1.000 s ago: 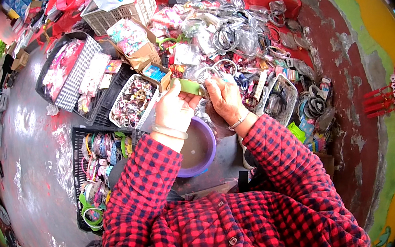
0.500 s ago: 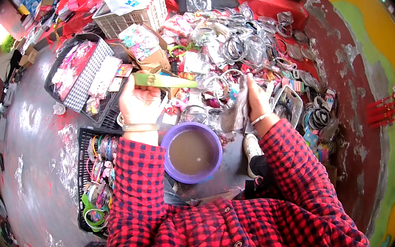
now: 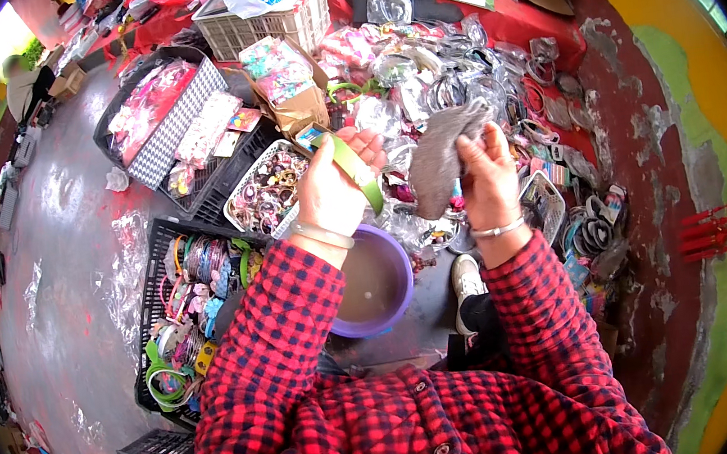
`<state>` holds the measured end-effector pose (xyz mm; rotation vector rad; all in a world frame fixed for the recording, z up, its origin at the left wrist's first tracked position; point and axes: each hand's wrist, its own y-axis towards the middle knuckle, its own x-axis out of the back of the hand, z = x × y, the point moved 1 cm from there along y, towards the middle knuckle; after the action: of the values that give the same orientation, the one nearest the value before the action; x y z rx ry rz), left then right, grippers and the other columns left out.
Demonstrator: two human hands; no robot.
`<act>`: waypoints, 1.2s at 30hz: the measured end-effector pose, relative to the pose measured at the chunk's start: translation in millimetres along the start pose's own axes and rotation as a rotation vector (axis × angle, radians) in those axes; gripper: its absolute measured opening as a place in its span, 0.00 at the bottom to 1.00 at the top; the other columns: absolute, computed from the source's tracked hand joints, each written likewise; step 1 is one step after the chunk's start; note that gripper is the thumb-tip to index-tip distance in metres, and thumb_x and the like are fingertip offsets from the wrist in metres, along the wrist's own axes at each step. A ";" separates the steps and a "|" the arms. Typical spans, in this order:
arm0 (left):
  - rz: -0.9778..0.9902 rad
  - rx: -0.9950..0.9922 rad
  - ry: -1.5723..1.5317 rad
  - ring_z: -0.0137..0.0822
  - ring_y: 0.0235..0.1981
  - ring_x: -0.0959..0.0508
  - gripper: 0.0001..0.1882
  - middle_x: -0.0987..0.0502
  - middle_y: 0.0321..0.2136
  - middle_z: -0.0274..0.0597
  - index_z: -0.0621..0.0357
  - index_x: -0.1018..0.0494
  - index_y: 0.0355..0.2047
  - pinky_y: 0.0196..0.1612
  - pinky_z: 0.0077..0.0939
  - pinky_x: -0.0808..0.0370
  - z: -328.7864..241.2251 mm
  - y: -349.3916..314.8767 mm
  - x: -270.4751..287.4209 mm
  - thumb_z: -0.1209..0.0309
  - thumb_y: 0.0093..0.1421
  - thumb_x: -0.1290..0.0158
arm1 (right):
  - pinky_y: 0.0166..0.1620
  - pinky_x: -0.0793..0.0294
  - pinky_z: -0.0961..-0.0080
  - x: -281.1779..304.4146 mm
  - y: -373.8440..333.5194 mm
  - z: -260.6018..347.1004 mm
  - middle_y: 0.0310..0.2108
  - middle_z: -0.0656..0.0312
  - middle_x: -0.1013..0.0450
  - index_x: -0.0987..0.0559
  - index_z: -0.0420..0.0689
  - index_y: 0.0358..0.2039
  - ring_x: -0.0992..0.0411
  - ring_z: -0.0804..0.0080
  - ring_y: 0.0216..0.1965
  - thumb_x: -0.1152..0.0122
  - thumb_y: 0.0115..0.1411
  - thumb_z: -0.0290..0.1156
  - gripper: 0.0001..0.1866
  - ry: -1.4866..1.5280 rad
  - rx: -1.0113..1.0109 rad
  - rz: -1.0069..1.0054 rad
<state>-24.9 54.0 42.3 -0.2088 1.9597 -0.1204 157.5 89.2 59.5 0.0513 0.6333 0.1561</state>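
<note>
My left hand (image 3: 330,195) is palm up, its thumb clamping a green headband (image 3: 355,170) that curves down along the palm. The other fingers reach out beyond the band. To its right, my right hand (image 3: 491,177) pinches a damp-looking grey cloth (image 3: 439,161), which hangs down beside the fingers. Both hands are raised and apart from each other. Below them, partly covered by my left wrist, stands a purple basin (image 3: 404,285) of murky water.
Beyond my hands spreads a heap of plastic-wrapped hair accessories (image 3: 417,75). On the left are a black crate (image 3: 151,326) of headbands, a white basket (image 3: 242,180) of small hair ties, and a checked box (image 3: 179,127). A pale crate (image 3: 315,20) stands farther back.
My left hand has moved right with the headband, which has swung from pointing sideways to hanging downward. My right hand has turned and lifted the grey cloth higher. The view has shifted slightly.
</note>
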 end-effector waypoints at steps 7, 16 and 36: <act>0.135 0.058 0.024 0.39 0.46 0.31 0.27 0.30 0.43 0.45 0.62 0.37 0.47 0.52 0.32 0.37 45.4 -23.1 -7.0 0.50 0.63 0.65 | 0.35 0.32 0.70 -25.0 -33.4 -33.6 0.28 0.54 0.32 0.28 0.41 0.38 0.32 0.56 0.31 0.43 0.42 0.18 0.18 -1.173 0.611 0.402; 0.288 0.268 0.078 0.37 0.56 0.39 0.37 0.39 0.54 0.43 0.59 0.47 0.57 0.58 0.33 0.44 66.7 -23.4 11.6 0.41 0.59 0.70 | 0.38 0.32 0.62 -17.0 -19.8 -40.1 0.32 0.49 0.31 0.28 0.42 0.39 0.32 0.50 0.35 0.45 0.49 0.26 0.14 -1.219 0.478 0.114; 0.156 0.227 0.002 0.35 0.47 0.32 0.38 0.30 0.43 0.44 0.62 0.35 0.47 0.53 0.30 0.38 40.9 -18.8 0.3 0.38 0.57 0.68 | 0.34 0.31 0.60 -21.7 -35.3 -34.1 0.30 0.50 0.32 0.31 0.43 0.37 0.31 0.50 0.32 0.44 0.49 0.28 0.13 -1.237 0.525 0.339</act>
<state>14.4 36.0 29.6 0.0926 1.9385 -0.2387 124.6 50.8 41.4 0.7080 -0.5945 0.2442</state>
